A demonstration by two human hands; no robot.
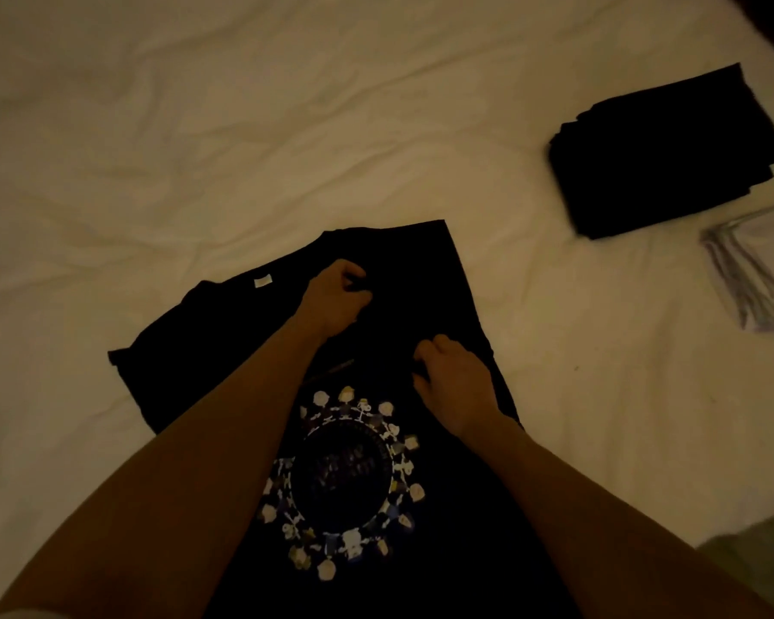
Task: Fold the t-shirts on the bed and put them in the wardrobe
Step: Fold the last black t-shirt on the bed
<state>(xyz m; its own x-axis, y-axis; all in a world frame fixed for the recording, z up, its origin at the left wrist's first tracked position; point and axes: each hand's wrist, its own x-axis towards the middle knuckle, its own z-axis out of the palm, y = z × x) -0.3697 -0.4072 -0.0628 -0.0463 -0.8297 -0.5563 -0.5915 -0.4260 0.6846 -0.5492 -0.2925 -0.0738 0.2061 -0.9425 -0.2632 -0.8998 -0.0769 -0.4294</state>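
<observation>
Fingers pinch black tee.

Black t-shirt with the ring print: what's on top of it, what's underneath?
On the black t-shirt lie both forearms; the left hand and right hand grip its folded fabric. It lies on the white bedsheet; anything beneath it is covered.

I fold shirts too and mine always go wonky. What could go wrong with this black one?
The left sleeve still sticks out flat, so the black t-shirt may fold lopsided. The left hand and right hand bunch dark cloth in dim light, so creases could get trapped unseen. The folded stack lies near the bed's edge and might slide.
</observation>
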